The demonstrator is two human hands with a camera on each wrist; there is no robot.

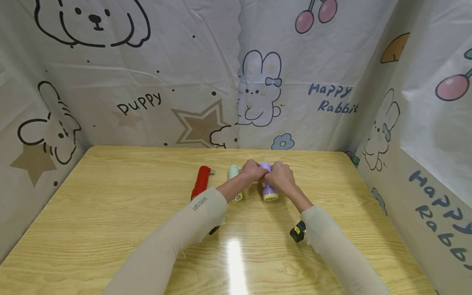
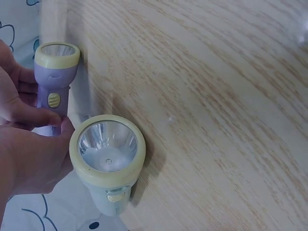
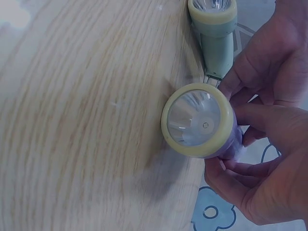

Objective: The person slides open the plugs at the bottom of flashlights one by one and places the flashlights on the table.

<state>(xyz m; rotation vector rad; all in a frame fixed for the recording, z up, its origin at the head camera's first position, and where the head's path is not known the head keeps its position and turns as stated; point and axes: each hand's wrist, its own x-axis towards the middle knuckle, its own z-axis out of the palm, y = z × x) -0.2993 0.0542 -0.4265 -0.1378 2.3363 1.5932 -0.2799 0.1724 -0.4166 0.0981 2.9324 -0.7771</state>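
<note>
In the head view both hands meet at a purple flashlight (image 1: 270,191) with a pale yellow rim, its lens toward me. My right hand (image 1: 281,176) grips its body, thumb beside the yellow switch in the left wrist view. At the tail end, the fingers of my left hand (image 1: 252,170) pinch the flashlight; the exact contact is partly hidden. Just left of it lies a mint green flashlight (image 1: 233,172), partly behind my left hand; metal prongs (image 3: 211,81) jut from its tail. Farther left is a red flashlight (image 1: 201,180) with prongs out at its side.
A black object with a yellow part (image 1: 297,232) lies beside my right sleeve, partly covered. Another dark object (image 1: 214,230) peeks from under the left sleeve. The wooden table (image 1: 110,196) ends at a printed cloth wall (image 1: 166,73) behind and at the sides.
</note>
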